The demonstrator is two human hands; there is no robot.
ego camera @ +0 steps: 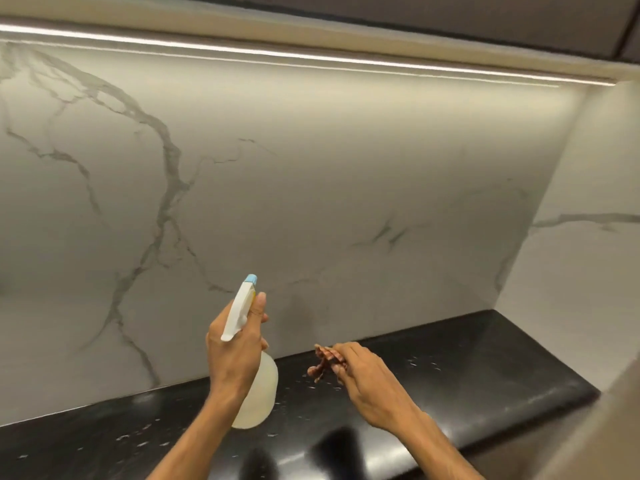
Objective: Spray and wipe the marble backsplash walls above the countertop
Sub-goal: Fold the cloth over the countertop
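The marble backsplash is white with grey veins and fills the wall ahead, meeting a marble side wall at the right corner. My left hand grips a translucent spray bottle with a white trigger head and a blue nozzle aimed up at the wall. My right hand is closed on a small reddish-brown cloth, bunched up just above the countertop and close to the base of the backsplash.
A glossy black countertop with white flecks runs along the bottom and ends at a rounded edge on the right. A lit LED strip runs under the upper cabinet. A beige surface stands at the far right.
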